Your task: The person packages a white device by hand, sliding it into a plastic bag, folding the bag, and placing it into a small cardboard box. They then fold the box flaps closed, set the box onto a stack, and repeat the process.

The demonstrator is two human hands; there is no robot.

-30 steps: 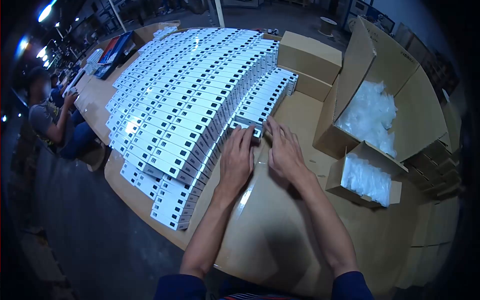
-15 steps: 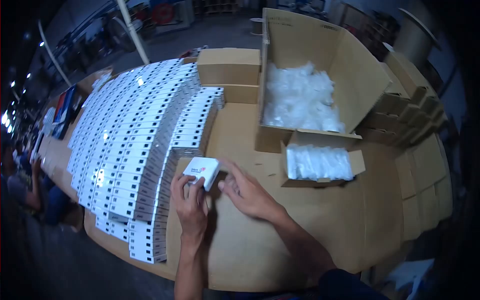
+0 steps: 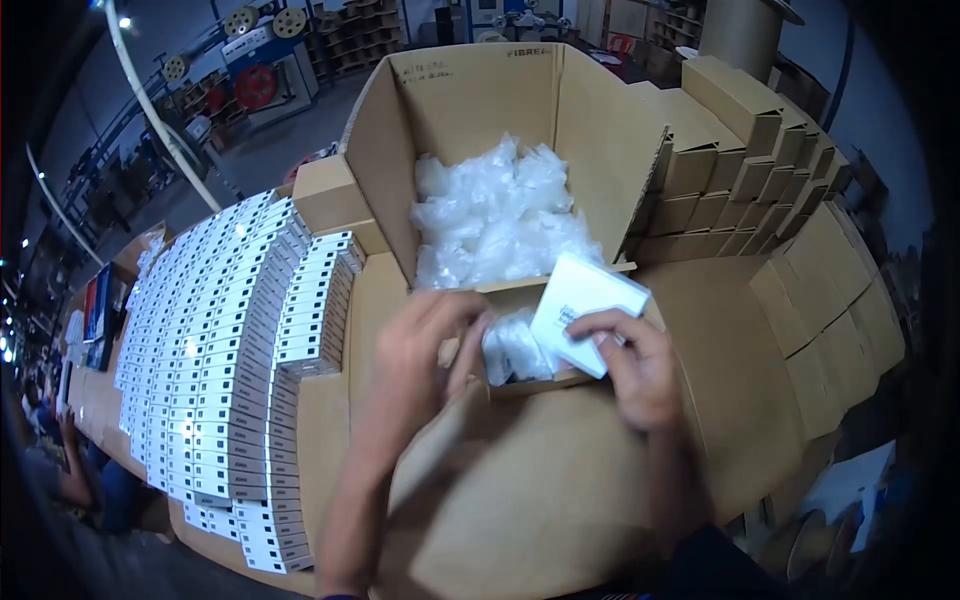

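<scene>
My right hand grips a flat white box by its lower right side, tilted above the right part of a small open carton. Clear plastic packets show inside that carton. My left hand is at the carton's left side, blurred, with its fingers bent together near the packets. Whatever it holds, if anything, cannot be made out. Behind the small carton stands a large open carton with a heap of clear plastic bags in it.
Rows of stacked white boxes cover the left of the table. A closed brown box stands behind them. Folded brown cartons are piled at the right. At the far left a person is partly visible.
The view has turned right. The white box has passed from my left hand to my right and moved over the small carton. My left hand has come to that carton's left side.
</scene>
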